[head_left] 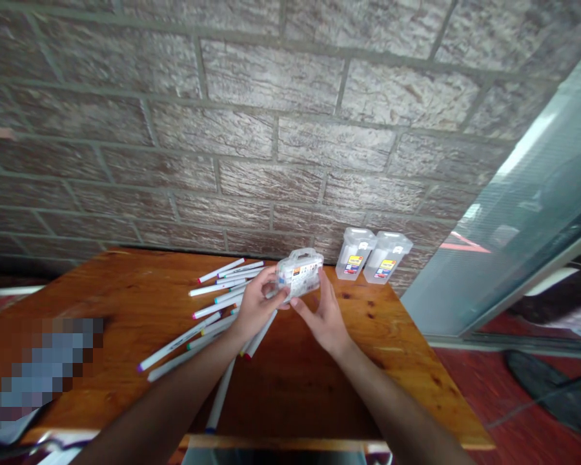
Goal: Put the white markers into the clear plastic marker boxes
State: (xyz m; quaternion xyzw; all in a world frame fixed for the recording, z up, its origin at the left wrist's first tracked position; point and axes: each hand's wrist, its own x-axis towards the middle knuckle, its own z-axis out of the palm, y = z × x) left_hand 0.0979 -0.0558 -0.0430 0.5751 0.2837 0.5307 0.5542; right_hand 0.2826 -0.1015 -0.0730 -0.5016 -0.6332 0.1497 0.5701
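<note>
Between both hands, above the wooden table, is a small clear plastic case (300, 272) with a carry handle on top and a printed label. My left hand (260, 298) grips its left side, thumb across the lower front. On the right side, my right hand (325, 313) has its fingers along the edge and its thumb near the bottom corner. Many white markers (181, 340) with coloured ends lie loose beneath and left of my left arm. One marker (260, 337) lies just under the hands. What the case contains is hard to make out.
Two translucent plastic containers (352, 258) with yellow labels stand at the table's back right. A brick wall (271, 135) rises behind the wooden table (407, 361). A pixelated patch covers something at the left. To the right is a glass panel (503, 219).
</note>
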